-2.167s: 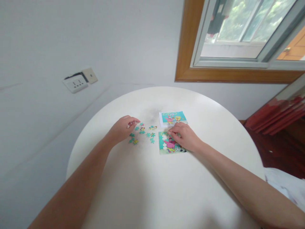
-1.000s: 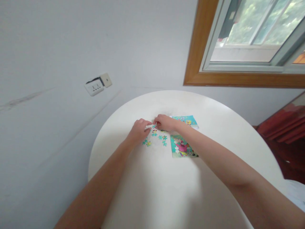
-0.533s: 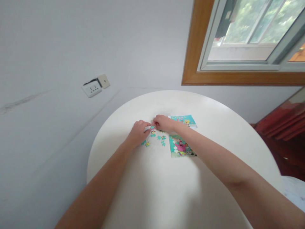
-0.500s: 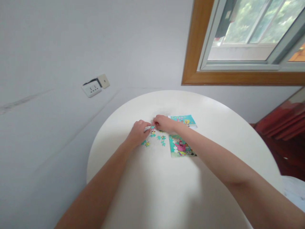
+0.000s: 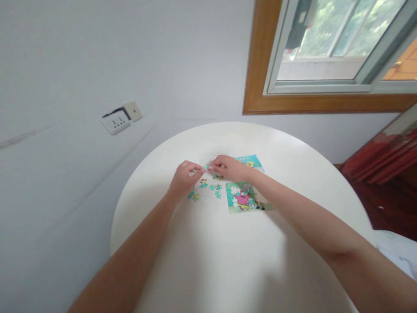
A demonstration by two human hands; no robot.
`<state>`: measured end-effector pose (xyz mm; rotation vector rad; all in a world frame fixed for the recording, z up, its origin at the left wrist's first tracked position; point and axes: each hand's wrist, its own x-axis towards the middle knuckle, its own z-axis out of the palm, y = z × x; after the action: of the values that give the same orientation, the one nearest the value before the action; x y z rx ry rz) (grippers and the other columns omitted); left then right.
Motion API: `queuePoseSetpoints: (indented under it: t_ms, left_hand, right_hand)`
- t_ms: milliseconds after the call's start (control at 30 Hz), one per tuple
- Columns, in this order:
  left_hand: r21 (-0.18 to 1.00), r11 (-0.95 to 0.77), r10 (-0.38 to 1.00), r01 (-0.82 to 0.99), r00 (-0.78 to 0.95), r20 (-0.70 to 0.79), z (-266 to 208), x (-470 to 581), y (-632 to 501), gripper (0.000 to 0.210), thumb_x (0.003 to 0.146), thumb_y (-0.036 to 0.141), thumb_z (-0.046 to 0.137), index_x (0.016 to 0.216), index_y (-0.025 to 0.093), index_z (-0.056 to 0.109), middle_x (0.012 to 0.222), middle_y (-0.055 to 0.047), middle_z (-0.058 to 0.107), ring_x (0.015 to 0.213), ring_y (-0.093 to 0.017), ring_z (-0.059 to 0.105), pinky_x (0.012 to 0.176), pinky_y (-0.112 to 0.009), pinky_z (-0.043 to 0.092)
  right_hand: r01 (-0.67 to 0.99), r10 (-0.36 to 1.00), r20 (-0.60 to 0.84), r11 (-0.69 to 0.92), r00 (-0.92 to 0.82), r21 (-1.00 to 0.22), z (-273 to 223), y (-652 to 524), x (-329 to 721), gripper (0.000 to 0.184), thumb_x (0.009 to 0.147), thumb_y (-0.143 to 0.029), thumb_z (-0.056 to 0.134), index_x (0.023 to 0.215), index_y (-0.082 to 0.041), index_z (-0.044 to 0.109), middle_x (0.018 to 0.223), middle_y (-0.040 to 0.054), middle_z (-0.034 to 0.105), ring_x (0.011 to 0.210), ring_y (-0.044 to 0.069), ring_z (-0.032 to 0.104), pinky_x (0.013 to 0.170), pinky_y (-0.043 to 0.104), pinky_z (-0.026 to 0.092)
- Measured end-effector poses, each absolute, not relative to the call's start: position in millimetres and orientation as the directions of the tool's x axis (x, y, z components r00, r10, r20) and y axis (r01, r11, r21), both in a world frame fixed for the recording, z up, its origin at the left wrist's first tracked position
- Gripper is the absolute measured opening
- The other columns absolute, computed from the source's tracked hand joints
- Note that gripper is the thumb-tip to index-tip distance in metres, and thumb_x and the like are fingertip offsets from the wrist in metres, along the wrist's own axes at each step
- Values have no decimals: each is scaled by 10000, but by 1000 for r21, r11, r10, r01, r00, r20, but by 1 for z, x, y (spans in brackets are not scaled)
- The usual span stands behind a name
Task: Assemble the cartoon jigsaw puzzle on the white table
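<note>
Between the fingertips of both hands is a small teal and pink puzzle piece (image 5: 206, 168), just above the table. My left hand (image 5: 185, 177) pinches it from the left with thumb and forefinger. From the right, the fingers of my right hand (image 5: 229, 168) close on its other side. Loose puzzle pieces (image 5: 215, 188), teal with bits of yellow and red, lie below the hands. A partly filled jigsaw puzzle (image 5: 243, 201) with a pink cartoon figure lies to their right, its right part under my right forearm. Behind the right wrist a blue picture sheet (image 5: 256, 161) is partly covered.
Everything lies on a round white table (image 5: 208, 261) set against a pale wall. A wall socket (image 5: 116, 122) is at the left, and a wood-framed window (image 5: 276, 104) is at the upper right. Red fabric (image 5: 387, 152) hangs beyond the table's right edge.
My hands have lifted slightly and brought the puzzle piece into plain view between their fingertips. The camera view has shifted a little to the right.
</note>
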<state>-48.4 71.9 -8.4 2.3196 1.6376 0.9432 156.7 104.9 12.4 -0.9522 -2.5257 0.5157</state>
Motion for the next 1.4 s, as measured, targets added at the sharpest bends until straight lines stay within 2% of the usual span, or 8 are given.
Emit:
queuePoseSetpoints:
  t_ms: [67, 167, 367, 467, 567, 700, 800, 1400]
  left_hand:
    - [499, -383, 895, 777, 177, 410, -4, -37, 65, 304, 847, 422, 500, 859, 181, 685, 876, -56, 631, 768, -177, 579, 651, -288, 488]
    - [599, -410, 898, 688, 189, 398, -1, -17, 51, 245, 826, 394, 539, 832, 182, 663, 860, -40, 615, 747, -163, 572, 646, -279, 485]
    - [581, -509, 861, 636, 381, 338, -7, 4, 36, 175, 829, 343, 578, 772, 216, 684, 822, -20, 600, 811, -163, 584, 720, -282, 464]
    - [522, -561, 828, 643, 429, 361, -13, 7, 35, 154, 829, 324, 605, 761, 212, 686, 814, -23, 591, 833, -174, 574, 777, -312, 446]
    - [403, -637, 768, 657, 498, 403, -15, 9, 34, 159, 871, 291, 560, 795, 195, 661, 829, -35, 585, 854, -190, 547, 812, -347, 421]
    - [233, -697, 706, 678, 595, 383, -14, 11, 32, 193, 934, 280, 455, 894, 193, 623, 915, -56, 568, 908, -210, 507, 844, -373, 404]
    - [164, -691, 706, 704, 610, 360, -15, 12, 34, 201, 941, 287, 442, 912, 201, 620, 956, -64, 548, 934, -221, 488, 848, -383, 399]
    - [87, -667, 713, 740, 601, 360, -22, 15, 38, 178, 911, 318, 491, 909, 224, 642, 991, -59, 493, 920, -218, 469, 814, -371, 389]
  right_hand:
    - [486, 696, 251, 671, -673, -560, 20, 96, 169, 296, 930, -304, 464, 792, -137, 665, 747, 23, 605, 751, 131, 529, 706, 234, 398]
    - [468, 733, 257, 623, -630, -627, 26, 79, 188, 225, 893, -249, 509, 745, -137, 638, 715, 6, 582, 713, 120, 508, 710, 237, 400]
    - [443, 706, 239, 633, -667, -635, 17, 53, 221, 252, 907, -302, 514, 739, -151, 627, 697, 3, 592, 699, 126, 523, 718, 253, 408]
    - [445, 669, 288, 698, -685, -561, 8, 47, 231, 264, 919, -315, 516, 756, -154, 648, 728, 24, 628, 739, 142, 548, 796, 285, 404]
    - [527, 693, 301, 705, -656, -475, 1, 42, 236, 233, 920, -288, 522, 801, -156, 673, 793, 56, 648, 811, 166, 561, 811, 292, 399]
    - [596, 734, 255, 667, -630, -447, 1, 34, 235, 226, 919, -234, 509, 773, -149, 659, 763, 53, 638, 784, 157, 556, 766, 264, 398]
    - [616, 737, 213, 661, -642, -429, 3, 31, 232, 218, 909, -212, 513, 763, -147, 661, 770, 55, 647, 774, 154, 558, 754, 256, 393]
    - [695, 759, 149, 643, -634, -323, 4, 29, 227, 251, 909, -208, 471, 737, -143, 641, 748, 67, 648, 742, 159, 540, 699, 250, 348]
